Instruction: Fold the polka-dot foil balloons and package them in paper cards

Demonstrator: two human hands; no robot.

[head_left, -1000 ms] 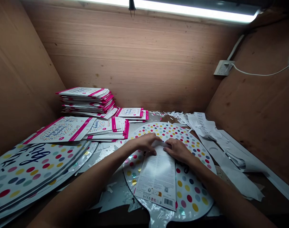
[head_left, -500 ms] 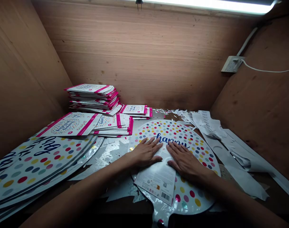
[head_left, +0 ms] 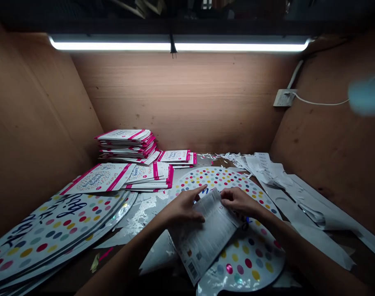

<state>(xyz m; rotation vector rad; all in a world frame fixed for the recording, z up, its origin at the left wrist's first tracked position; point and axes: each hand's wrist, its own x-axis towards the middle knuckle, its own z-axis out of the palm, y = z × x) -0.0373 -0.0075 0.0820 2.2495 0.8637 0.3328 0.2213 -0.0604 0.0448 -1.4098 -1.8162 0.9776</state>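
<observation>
A white printed packet (head_left: 210, 234), its barcode side up, is raised at a tilt over a flat foil balloon (head_left: 249, 263) with coloured dots. My left hand (head_left: 185, 207) grips the packet's left edge, thumb on its face and index finger stretched past the edge. At the top right corner, my right hand (head_left: 238, 200) pinches the packet with curled fingers. The two hands and the packet cover most of the balloon's blue lettering. More dotted foil balloons (head_left: 51, 230) lie in an overlapping pile at the left.
A tall stack of pink-edged packets (head_left: 125, 144) stands at the back left, with lower piles (head_left: 148, 172) before it. White paper strips (head_left: 301, 209) and scraps run along the right. A wall socket (head_left: 285, 98) and a tube light (head_left: 224, 47) are mounted above.
Both hands lay flat on the packet and balloon; now they hold the packet, lifted and tilted. The camera view has swung upward, showing the whole light. A blurred blue shape appears at the right edge.
</observation>
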